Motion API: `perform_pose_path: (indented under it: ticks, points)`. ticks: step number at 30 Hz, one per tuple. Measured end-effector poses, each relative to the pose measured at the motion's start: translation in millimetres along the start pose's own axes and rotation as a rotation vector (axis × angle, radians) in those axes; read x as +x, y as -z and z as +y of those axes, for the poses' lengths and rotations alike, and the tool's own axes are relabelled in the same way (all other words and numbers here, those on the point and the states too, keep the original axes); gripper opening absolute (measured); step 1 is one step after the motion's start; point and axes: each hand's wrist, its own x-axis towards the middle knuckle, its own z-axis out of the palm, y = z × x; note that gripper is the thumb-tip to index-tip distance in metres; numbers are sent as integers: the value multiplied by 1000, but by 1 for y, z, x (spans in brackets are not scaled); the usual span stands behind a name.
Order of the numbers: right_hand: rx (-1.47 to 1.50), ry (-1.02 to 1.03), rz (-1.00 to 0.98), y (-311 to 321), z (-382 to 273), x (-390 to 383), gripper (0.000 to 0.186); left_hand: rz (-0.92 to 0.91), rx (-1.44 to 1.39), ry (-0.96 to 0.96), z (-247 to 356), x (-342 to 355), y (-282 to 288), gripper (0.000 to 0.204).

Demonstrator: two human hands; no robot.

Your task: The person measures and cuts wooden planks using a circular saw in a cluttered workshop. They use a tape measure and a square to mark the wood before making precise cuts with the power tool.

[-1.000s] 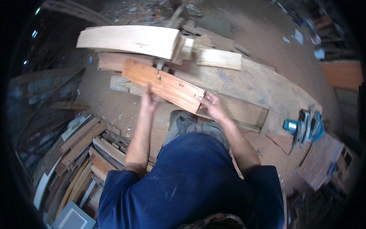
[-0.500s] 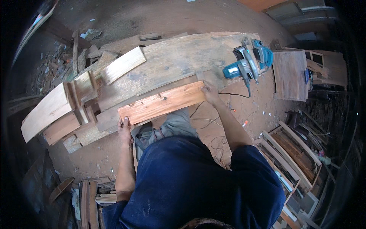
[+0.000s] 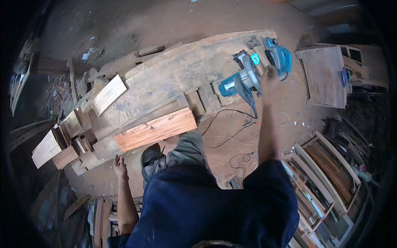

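A reddish-orange rectangular wooden board (image 3: 155,129) lies along the near edge of a long, worn wooden tabletop (image 3: 178,66), broad surface running beyond it to the far edge. The left hand (image 3: 120,166), loosely uncurled, is just beside the board's near left corner; at the right end, the blurred right hand (image 3: 271,76) is near a teal-and-grey circular saw (image 3: 242,80) and teal handheld planer (image 3: 280,59), its grip impossible to tell.

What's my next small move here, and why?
Probably close your right hand on the blue circular saw or the blue power tool beside it: that hand is blurred but right by both, and neither hand is holding the orange-brown plank.
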Motion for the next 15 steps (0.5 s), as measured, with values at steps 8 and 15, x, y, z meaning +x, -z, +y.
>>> perform_pose_path:
  ticks: [8, 15]
  points:
    - [-713, -552, -783, -141, 192, 122, 76, 92, 309, 53, -5, -95, 27, 56]
    - [-783, -348, -595, -168, 271, 145, 78, 21, 294, 77, 47, -101, -26, 55]
